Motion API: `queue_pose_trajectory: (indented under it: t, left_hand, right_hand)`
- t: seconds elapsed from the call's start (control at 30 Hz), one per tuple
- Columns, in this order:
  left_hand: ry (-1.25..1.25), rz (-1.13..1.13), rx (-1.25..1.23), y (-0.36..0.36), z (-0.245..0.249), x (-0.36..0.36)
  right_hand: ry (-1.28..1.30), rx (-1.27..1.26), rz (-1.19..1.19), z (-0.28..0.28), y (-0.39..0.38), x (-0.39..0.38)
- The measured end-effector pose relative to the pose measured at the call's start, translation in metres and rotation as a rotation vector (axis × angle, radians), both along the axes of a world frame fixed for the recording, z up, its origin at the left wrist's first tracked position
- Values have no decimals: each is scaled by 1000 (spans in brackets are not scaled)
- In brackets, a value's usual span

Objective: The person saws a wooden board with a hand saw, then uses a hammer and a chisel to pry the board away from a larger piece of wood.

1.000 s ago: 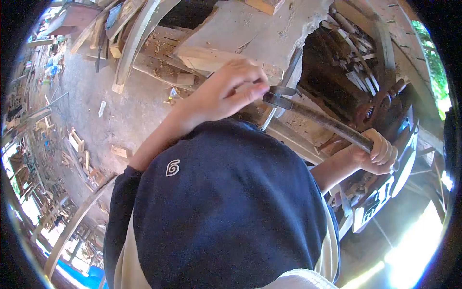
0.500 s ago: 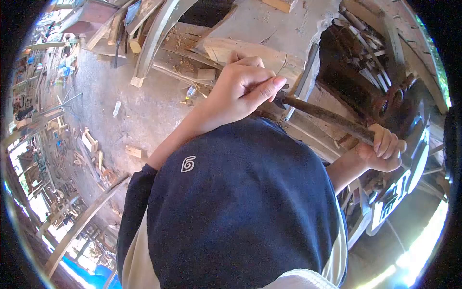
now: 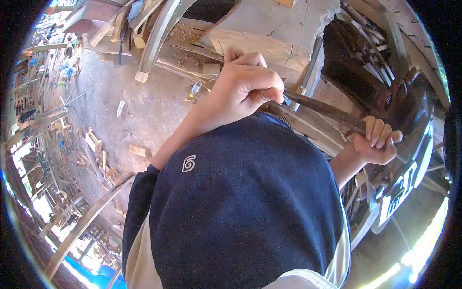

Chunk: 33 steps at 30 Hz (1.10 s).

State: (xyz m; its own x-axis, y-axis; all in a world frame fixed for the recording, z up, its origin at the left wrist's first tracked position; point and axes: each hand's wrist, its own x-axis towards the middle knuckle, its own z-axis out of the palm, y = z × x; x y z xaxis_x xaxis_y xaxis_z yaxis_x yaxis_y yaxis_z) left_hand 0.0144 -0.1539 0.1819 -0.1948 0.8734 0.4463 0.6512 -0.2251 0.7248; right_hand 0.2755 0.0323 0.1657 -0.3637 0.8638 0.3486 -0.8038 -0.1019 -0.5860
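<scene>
My right hand (image 3: pixel 375 142) is wrapped round the end of a long brown wooden handle, apparently a hammer's. The hammer (image 3: pixel 327 108) slants up and left to my left hand, and its head is mostly hidden beside the thumb. My left hand (image 3: pixel 250 84) is closed, thumb bent against the fingers. A small glint of metal shows by the thumb, but what these fingers pinch cannot be made out. Just beyond the left hand is the cut face of a thick wooden block (image 3: pixel 262 43).
A curved wooden piece (image 3: pixel 156 41) rises left of the block. Several offcuts and shavings lie on the bench and floor, including a small block (image 3: pixel 139 150). Loose sticks (image 3: pixel 373 53) are piled at the upper right, near a rusty metal part (image 3: pixel 397 94).
My right hand has shifted slightly up and left with the hammer. Its dark head, visible earlier beside my left thumb, is now largely hidden there. My left thumb has bent further in.
</scene>
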Motion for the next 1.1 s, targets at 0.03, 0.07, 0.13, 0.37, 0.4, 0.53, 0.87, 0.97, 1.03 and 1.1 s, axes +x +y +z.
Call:
queue_pose_trajectory:
  t: [0.03, 0.07, 0.13, 0.37, 0.4, 0.53, 0.87, 0.97, 1.03, 1.1]
  left_hand:
    - [11, 0, 20, 0, -1, 1]
    - [11, -1, 19, 0, 0, 1]
    - [27, 17, 17, -1, 1, 1]
    - [38, 9, 6, 5, -3, -4]
    - [77, 27, 26, 5, -6, -8]
    - [-132, 278, 38, -3, -30, -33]
    - [-248, 1145, -385, -64, -248, -166]
    - [-529, 1230, -434, -64, -275, -175]
    - [-537, 1215, -371, -65, -306, -185]
    - [-544, 1198, -311, -62, -307, -187]
  right_hand:
    - [-20, 4, -4, 0, 0, 0]
    - [-40, 8, -9, -1, -1, 0]
    - [-64, 8, -25, -2, -2, -2]
    - [-176, -4, -93, -11, -3, -7]
    - [-176, -5, -90, -12, -3, -6]
    - [-211, 4, -85, -13, -5, -5]
    - [-276, -33, -82, -19, -6, -18]
    - [-307, -84, -101, -16, -8, -29]
    - [-291, -61, -96, -21, -6, -34]
    - [-302, -52, -110, -25, -6, -41]
